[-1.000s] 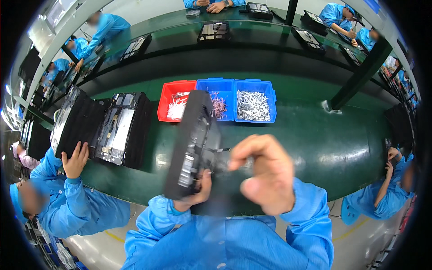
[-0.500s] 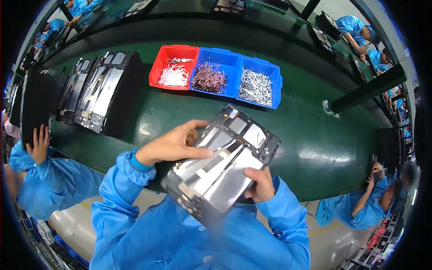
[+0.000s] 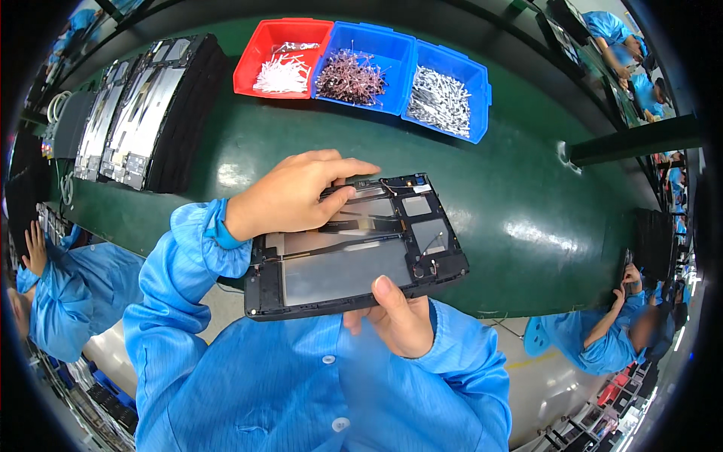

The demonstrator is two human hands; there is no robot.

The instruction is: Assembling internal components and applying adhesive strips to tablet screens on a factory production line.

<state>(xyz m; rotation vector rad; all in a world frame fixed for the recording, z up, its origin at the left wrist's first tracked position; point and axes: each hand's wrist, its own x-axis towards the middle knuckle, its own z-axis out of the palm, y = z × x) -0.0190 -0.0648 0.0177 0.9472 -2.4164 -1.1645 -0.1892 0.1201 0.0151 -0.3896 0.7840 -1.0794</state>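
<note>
A black tablet [image 3: 346, 264] with its inside exposed lies across my two hands, over the near edge of the bench. It shows silver panels, dark flat cables and thin wires at its right end. My left hand [image 3: 294, 192] is at the far long edge, with its thumb bent over the inside and its index finger stretched along the rim. Its other fingers are partly hidden. My right hand [image 3: 399, 320] grips the near long edge, its thumb on the rim and its fingers underneath, mostly out of sight.
Beyond the tablet stand a red bin [image 3: 245, 75] of white pieces, a blue bin [image 3: 399, 60] of reddish-brown wired parts and another blue bin [image 3: 482, 98] of black-and-white parts. Stacked open tablets [image 3: 151, 113] stand at left. Co-workers sit on both sides; a dark post [image 3: 640, 143] rises at right.
The tablet has turned clockwise until its long edges run nearly left to right. My left hand has shifted to its far edge, my right hand to the near edge. The bins appear higher in view.
</note>
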